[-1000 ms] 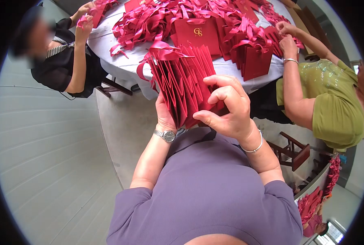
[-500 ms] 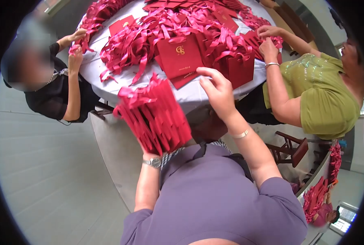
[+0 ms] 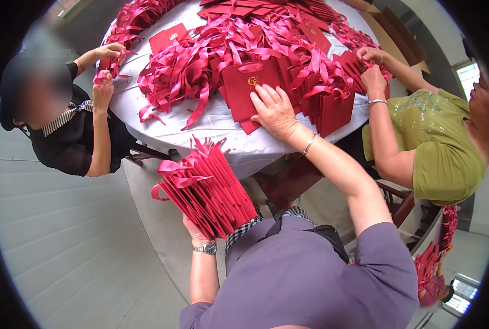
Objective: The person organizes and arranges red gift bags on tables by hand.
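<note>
My left hand [image 3: 194, 229], with a watch at its wrist, supports a thick stack of red paper gift bags [image 3: 214, 192] from below, in front of my body. Pink-red ribbons hang loose from the stack's left side. Most of the fingers of this hand are hidden behind the bags. On the table, my right hand [image 3: 276, 111] lies with fingers stretched out over the front of a red gift bag [image 3: 238, 90] bearing a gold emblem. Other bags lie under and beside that one.
A round table [image 3: 129, 112] with a white cloth carries heaps of red bags and ribbons [image 3: 184, 71]. A person in black [image 3: 63, 145] handles ribbon at the left; another in a green top [image 3: 436, 142] works at the right. A dark wooden stool [image 3: 291, 181] stands below the table edge.
My right hand has moved from above the table edge onto the emblem bag, its fingers now laid flat. The held stack has shifted slightly down.
</note>
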`<state>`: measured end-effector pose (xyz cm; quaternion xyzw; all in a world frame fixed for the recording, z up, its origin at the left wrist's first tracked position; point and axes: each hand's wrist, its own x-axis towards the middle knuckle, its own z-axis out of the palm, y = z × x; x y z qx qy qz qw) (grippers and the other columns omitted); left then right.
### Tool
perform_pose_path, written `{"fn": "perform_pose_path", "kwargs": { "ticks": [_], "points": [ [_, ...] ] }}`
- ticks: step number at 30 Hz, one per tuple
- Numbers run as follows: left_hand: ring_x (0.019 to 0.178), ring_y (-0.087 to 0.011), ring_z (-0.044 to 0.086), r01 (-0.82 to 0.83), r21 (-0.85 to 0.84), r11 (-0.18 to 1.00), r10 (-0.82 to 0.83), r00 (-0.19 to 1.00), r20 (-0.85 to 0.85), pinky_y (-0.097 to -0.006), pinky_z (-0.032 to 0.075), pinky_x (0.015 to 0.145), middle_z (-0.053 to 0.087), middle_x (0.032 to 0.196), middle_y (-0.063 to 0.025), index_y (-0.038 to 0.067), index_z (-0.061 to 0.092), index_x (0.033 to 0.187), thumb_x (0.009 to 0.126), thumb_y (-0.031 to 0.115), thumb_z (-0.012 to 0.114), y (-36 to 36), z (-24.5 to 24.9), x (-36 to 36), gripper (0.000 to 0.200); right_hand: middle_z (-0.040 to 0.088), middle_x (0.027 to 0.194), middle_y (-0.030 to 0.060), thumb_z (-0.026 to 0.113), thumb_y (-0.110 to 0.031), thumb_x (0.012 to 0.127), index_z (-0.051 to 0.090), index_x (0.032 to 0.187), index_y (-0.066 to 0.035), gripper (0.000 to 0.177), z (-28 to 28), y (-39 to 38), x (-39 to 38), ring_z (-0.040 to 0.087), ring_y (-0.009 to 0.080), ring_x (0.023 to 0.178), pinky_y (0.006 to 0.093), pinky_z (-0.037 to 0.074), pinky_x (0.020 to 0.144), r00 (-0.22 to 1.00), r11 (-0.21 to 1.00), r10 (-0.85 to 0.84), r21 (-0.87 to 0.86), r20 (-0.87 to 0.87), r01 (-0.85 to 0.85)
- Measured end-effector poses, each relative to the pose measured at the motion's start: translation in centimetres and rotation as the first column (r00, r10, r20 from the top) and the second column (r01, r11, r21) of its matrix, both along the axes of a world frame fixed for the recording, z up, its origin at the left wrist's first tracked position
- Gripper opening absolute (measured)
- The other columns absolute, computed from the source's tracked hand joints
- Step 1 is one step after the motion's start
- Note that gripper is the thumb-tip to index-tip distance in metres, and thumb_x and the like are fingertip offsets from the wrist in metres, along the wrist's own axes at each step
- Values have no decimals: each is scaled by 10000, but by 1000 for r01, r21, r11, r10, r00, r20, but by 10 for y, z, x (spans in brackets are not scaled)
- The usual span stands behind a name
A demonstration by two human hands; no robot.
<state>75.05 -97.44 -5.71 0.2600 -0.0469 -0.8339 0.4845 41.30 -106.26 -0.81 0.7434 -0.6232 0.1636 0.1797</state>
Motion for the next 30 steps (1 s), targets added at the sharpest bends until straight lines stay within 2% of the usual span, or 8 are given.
{"fn": "perform_pose_path", "kwargs": {
  "ticks": [5, 8, 9, 15, 20, 25, 28, 30],
  "points": [
    [1140, -325, 517, -28, 65, 998, 30, 999, -28, -479, 447, 967, 489, 1291, -149, 46, 402, 1328, 931, 356, 419, -1, 15, -9, 504, 450, 1284, 264, 677, -427, 693, 435, 1282, -8, 763, 12, -20, -12, 454, 410, 1185, 483, 409, 955, 977, 976, 122, 199, -176, -86],
    [1147, -300, 515, 9, 11, 1000, -8, 999, -45, -459, 400, 1006, 526, 1272, -125, 41, 454, 1295, 904, 305, 470, 5, 9, -8, 472, 535, 1182, 267, 586, -286, 805, 453, 1265, 10, 563, 9, -23, -16, 563, 410, 1049, 419, 517, 815, 893, 956, 285, 168, -348, -240],
    [1144, -301, 518, 16, 9, 1000, -15, 999, -50, -470, 397, 1006, 526, 1272, -126, 49, 455, 1296, 912, 310, 472, 9, 9, -9, 465, 582, 1098, 263, 463, -195, 817, 478, 1238, 34, 480, 9, -25, -22, 619, 384, 918, 377, 552, 636, 828, 928, 362, 80, -429, -364],
    [1194, -306, 476, 80, 100, 992, -67, 990, -127, -482, 349, 1036, 507, 1300, -116, 63, 458, 1297, 915, 358, 510, 28, 24, -23, 485, 575, 688, 38, 465, -112, 835, 536, 990, -52, 180, 86, -51, -27, 616, 145, 582, 262, 495, 480, 975, 944, 161, -266, -153, -197],
    [1165, -271, 504, 227, 71, 971, -228, 974, -3, -442, 395, 1004, 527, 1269, -101, 55, 440, 1297, 908, 301, 549, 56, 26, -38, 473, 594, 708, 191, 552, -70, 822, 556, 1014, -6, 203, 149, -17, -41, 598, 353, 615, 402, 484, 529, 888, 820, 192, -565, 418, 88],
    [1063, -213, 569, 328, 27, 944, -326, 922, 207, -355, 477, 912, 562, 1193, -97, 35, 446, 1269, 917, 248, 549, 107, 48, -80, 424, 590, 706, 190, 537, -37, 842, 551, 1029, -3, 190, 190, 91, -42, 580, 354, 574, 412, 455, 497, 888, 762, 292, -648, 355, 8],
    [1060, -230, 578, 381, -30, 924, -354, 883, 309, -374, 478, 918, 586, 1171, -114, 27, 485, 1236, 919, 257, 542, 145, 60, -112, 395, 627, 940, 102, 536, -40, 772, 557, 1053, -20, 282, 185, 203, -32, 630, 225, 780, 313, 514, 584, 926, 753, 378, -579, -11, -314],
    [1025, -189, 581, 474, -5, 881, -432, 809, 399, -326, 484, 886, 577, 1154, -88, 21, 477, 1224, 915, 210, 544, 172, 65, -128, 368, 636, 1013, 116, 567, -74, 742, 595, 1004, -18, 269, 153, 288, -9, 637, 229, 896, 338, 530, 686, 888, 807, 456, -450, 64, -382]
  ]
}}
